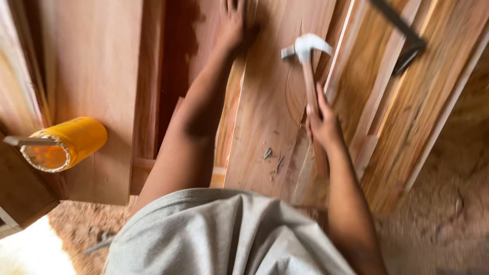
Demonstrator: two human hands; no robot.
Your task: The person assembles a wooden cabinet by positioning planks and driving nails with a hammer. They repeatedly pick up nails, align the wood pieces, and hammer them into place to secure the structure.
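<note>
i am clamping my right hand (322,125) around the wooden handle of the claw hammer (307,51), raised over the wide board (265,117). my left hand (232,23) is pressing flat, fingers apart, at the board's far edge. the hammer is looking head-heavy, so i am gripping low on the stiff handle.

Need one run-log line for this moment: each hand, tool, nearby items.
right hand: grips hammer by handle, raised | left hand: pressed on wooden board | nails: loose on board | yellow container: left

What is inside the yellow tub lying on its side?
The yellow tub looks smeared inside with an orange-yellow coating, crusty and pale at the rim. A thin stick lies across its mouth. The far end inside is too dark and blurry to tell.
</note>
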